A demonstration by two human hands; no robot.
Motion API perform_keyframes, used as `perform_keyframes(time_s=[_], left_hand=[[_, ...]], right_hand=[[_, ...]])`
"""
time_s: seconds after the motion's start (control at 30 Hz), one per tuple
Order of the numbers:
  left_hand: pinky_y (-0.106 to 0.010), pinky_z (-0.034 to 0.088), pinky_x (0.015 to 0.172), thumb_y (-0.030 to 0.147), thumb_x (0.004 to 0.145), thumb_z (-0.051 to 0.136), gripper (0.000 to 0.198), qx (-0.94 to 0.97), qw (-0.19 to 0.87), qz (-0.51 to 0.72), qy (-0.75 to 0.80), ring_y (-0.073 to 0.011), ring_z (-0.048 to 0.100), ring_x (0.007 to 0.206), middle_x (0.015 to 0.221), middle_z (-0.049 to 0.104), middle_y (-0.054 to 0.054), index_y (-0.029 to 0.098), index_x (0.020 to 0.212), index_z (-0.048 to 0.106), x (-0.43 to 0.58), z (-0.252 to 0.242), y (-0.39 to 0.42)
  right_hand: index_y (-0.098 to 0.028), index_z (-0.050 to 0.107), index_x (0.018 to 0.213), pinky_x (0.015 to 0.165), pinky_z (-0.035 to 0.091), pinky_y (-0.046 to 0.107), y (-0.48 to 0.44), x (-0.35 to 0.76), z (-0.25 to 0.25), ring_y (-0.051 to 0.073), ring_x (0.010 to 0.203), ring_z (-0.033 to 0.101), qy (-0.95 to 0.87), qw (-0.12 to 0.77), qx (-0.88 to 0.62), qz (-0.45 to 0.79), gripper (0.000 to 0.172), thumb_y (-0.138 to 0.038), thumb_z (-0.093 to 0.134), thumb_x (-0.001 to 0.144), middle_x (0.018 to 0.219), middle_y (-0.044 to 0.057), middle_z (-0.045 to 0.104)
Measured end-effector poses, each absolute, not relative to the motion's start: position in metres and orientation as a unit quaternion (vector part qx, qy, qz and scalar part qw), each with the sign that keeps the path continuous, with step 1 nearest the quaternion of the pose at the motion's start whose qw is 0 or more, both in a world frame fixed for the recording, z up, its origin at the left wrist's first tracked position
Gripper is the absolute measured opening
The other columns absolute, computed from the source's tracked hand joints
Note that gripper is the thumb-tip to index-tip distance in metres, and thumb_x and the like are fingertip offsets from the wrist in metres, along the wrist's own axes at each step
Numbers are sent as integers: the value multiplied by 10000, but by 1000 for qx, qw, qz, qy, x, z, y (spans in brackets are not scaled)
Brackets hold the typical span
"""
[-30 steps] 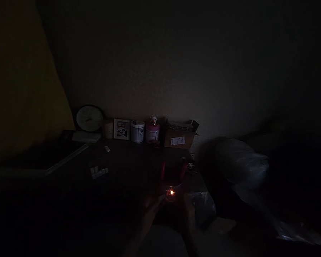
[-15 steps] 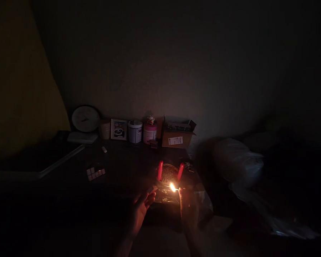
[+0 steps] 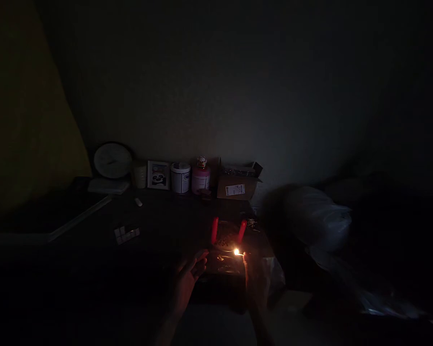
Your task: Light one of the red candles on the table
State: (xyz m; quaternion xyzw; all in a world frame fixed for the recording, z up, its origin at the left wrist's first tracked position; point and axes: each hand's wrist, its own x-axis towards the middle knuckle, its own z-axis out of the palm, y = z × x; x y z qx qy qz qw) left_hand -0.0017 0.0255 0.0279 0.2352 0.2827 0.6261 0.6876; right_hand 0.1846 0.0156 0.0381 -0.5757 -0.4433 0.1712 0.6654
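Observation:
A burning match (image 3: 240, 254) is pinched in the fingers of my right hand (image 3: 253, 278), its small flame pointing left. My left hand (image 3: 187, 281) is raised to the left of the flame, its fingers curled round a small, dim matchbox (image 3: 202, 254) whose edges barely show. Just beyond the flame, two red candles (image 3: 214, 230) stand at the left and right sides of a round, clear-rimmed dish (image 3: 226, 222) with dark bits in it. Neither candle shows a flame. Firelight reflects off a shiny surface between my hands.
Used matchsticks or similar thin sticks (image 3: 251, 223) lie right of the candles. Along the wall stand a clock (image 3: 113, 160), a panda picture (image 3: 159, 175), two tubs (image 3: 181, 178) and a cardboard box (image 3: 234, 190). White blocks (image 3: 126, 235) lie left; a plastic-wrapped bundle (image 3: 315, 216) is right.
The match flame has shrunk and the scene has grown darker. My left hand has moved slightly left, away from the match. My right hand still holds the match in nearly the same place.

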Motion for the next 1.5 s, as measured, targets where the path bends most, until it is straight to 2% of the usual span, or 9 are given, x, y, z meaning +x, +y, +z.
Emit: perform_keyframes(time_s=[0.27, 0.47, 0.6, 0.73, 0.93, 1.13, 1.5], left_hand=[[-372, 477, 868, 319, 688, 714, 267, 220, 688, 641, 260, -234, 649, 955, 1009, 724, -91, 196, 925, 710, -1, 12, 33], [-416, 466, 900, 327, 649, 738, 275, 217, 689, 642, 258, -251, 655, 945, 993, 727, -99, 195, 889, 721, -1, 13, 32], [-370, 458, 926, 336, 645, 746, 260, 215, 689, 646, 249, -228, 636, 997, 999, 729, -58, 218, 876, 726, 0, 17, 30], [-369, 486, 869, 349, 651, 742, 269, 209, 685, 641, 275, -244, 647, 970, 984, 732, -67, 209, 880, 722, 1, 24, 28], [-396, 491, 886, 332, 603, 765, 282, 193, 675, 648, 295, -272, 660, 952, 938, 740, -92, 175, 834, 724, 2, 28, 28], [-385, 499, 891, 344, 645, 734, 298, 206, 683, 644, 275, -281, 638, 1014, 1009, 725, -102, 173, 889, 718, 1, 31, 26], [-347, 513, 864, 328, 684, 715, 256, 212, 693, 633, 272, -266, 643, 1004, 992, 731, -84, 181, 894, 720, -2, 35, 23]], right_hand=[[-170, 663, 980, 827, 484, 380, 20, 193, 16, 258, 965, 609, -452, 655, -561, 226, 386, -424, 675, 689, 997, 77, 682], [-173, 667, 914, 744, 490, 355, 20, 193, 26, 249, 869, 614, -463, 662, -543, 231, 311, -393, 663, 694, 903, 66, 683], [-183, 669, 901, 705, 490, 319, 14, 185, 42, 227, 831, 622, -485, 646, -543, 229, 233, -352, 607, 753, 867, 55, 689], [-181, 671, 882, 652, 490, 300, 11, 178, 58, 224, 786, 632, -490, 650, -543, 205, 247, -368, 623, 728, 837, 60, 699], [-202, 643, 872, 614, 470, 284, 14, 174, 66, 204, 739, 617, -503, 641, -533, 229, 251, -412, 607, 740, 803, 40, 687], [-211, 621, 867, 622, 467, 278, 15, 169, 73, 194, 747, 611, -506, 631, -536, 242, 206, -388, 607, 762, 796, 19, 667], [-206, 628, 854, 559, 451, 257, 13, 156, 91, 163, 655, 589, -504, 646, -514, 253, 194, -380, 607, 772, 773, 12, 668]])
